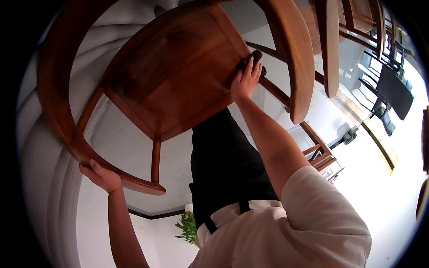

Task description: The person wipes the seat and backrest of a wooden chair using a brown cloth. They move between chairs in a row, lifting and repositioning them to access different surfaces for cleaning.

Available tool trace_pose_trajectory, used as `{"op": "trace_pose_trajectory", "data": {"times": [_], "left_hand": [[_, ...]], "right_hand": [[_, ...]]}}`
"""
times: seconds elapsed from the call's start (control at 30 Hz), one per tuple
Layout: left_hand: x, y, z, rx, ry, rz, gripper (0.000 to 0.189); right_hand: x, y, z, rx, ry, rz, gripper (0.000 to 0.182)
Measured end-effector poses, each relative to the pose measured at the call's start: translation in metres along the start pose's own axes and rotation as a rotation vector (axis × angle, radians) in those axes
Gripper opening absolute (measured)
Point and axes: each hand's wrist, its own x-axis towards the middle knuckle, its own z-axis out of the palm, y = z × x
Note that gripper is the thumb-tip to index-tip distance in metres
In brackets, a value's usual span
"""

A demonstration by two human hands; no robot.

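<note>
A reddish-brown wooden armchair (177, 73) with a curved armrest rail fills the upper left and middle of the view. My left hand (102, 176) grips that rail near the end of one arm, thumb on top. My right hand (247, 78) holds a dark brown cloth (256, 58) against the corner of the seat, beside the post under the other arm. The cloth is bunched, and part of it lies hidden under my fingers.
More wooden chairs (331, 47) stand close at the upper right. Beyond them is a black office chair (393, 90). Pale curtains (50, 187) hang at the left, and a green potted plant (188, 227) is near the wall at the bottom.
</note>
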Motion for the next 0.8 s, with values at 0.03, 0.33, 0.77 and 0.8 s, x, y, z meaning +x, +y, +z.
{"op": "trace_pose_trajectory", "data": {"times": [0.03, 0.33, 0.77, 0.8], "left_hand": [[0.001, -0.002, 0.0, -0.007, -0.005, 0.011, 0.065], [0.004, -0.019, -0.002, 0.006, -0.03, 0.032, 0.07], [-0.001, -0.027, -0.008, 0.013, -0.039, 0.024, 0.077], [0.0, -0.027, -0.007, 0.022, -0.059, 0.036, 0.076]], "right_hand": [[0.005, -0.012, 0.01, -0.013, 0.048, 0.132, 0.058], [0.084, -0.14, 0.05, 0.097, 0.068, 0.277, 0.066], [0.111, -0.099, 0.014, 0.011, -0.451, -0.611, 0.062], [0.109, -0.1, 0.023, -0.009, -0.293, -0.485, 0.062]]}}
